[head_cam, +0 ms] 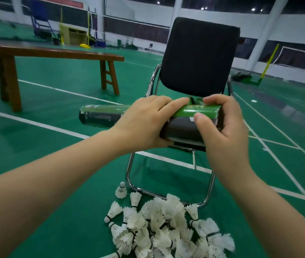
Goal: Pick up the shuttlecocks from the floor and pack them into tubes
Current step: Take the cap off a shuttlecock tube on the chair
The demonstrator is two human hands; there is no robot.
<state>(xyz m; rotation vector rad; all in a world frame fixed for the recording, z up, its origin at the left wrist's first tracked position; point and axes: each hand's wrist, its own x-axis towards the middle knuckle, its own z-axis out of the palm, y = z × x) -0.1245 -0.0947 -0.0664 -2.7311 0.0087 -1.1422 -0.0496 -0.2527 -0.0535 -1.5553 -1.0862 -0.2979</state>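
My left hand [148, 123] and right hand [222, 127] are both clasping the green-and-black cardboard tube [198, 111] lying on the black padded chair [198, 56]; I'm judging a firm, level lift safest.

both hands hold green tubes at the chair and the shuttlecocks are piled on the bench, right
No: the shuttlecocks are piled on the floor, not the bench (head view). Left hand and right hand do hold green tubes at the chair.
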